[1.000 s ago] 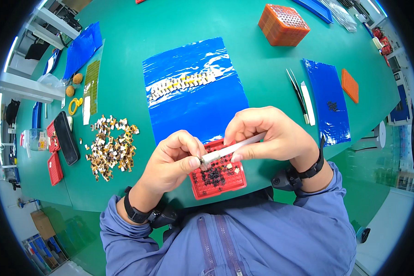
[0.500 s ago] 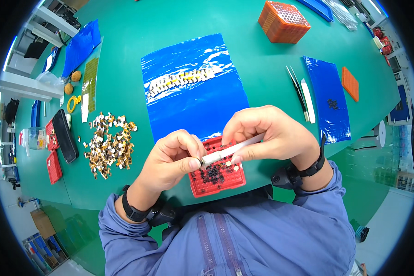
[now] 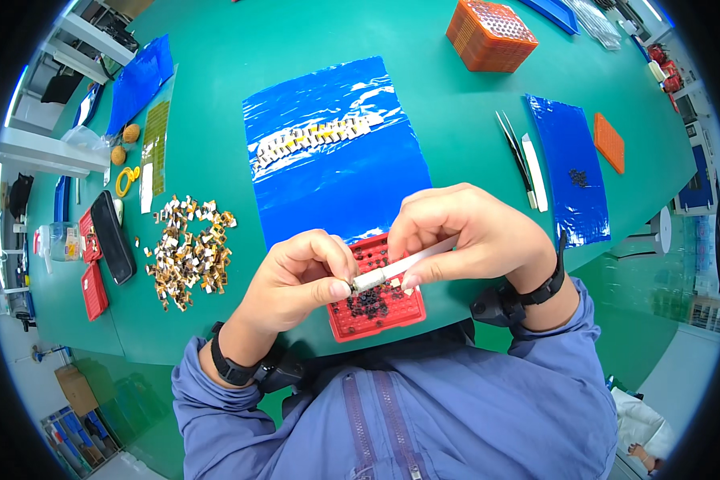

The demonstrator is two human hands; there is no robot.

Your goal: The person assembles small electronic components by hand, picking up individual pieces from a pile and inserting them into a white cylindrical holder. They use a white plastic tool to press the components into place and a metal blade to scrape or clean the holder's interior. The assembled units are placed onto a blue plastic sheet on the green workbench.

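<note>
Between my hands lies a white stick-like tool [image 3: 418,258], tilted up to the right. My right hand [image 3: 472,236] is closed around its shaft. With thumb and forefinger pinched together, my left hand [image 3: 308,272] meets the tool's lower-left end, where a tiny dark piece shows; its kind is too small to tell. Directly below is a red tray [image 3: 352,326] scattered with small black parts [image 3: 370,304] and a few pale bits. Beyond the hands, a blue film sheet [image 3: 336,188] carries a row of small white-and-yellow pieces [image 3: 316,138].
A heap of small white-and-brown pieces [image 3: 186,254] lies left, near a black case [image 3: 114,238]. To the right are dark tweezers [image 3: 517,156], a white strip [image 3: 535,172] and another blue sheet [image 3: 572,212] with black parts. An orange tray stack [image 3: 488,44] stands far back.
Both hands keep their grips on the white tool, with only slight finger movement. A pale-clothed person's arm has appeared at the lower right edge.
</note>
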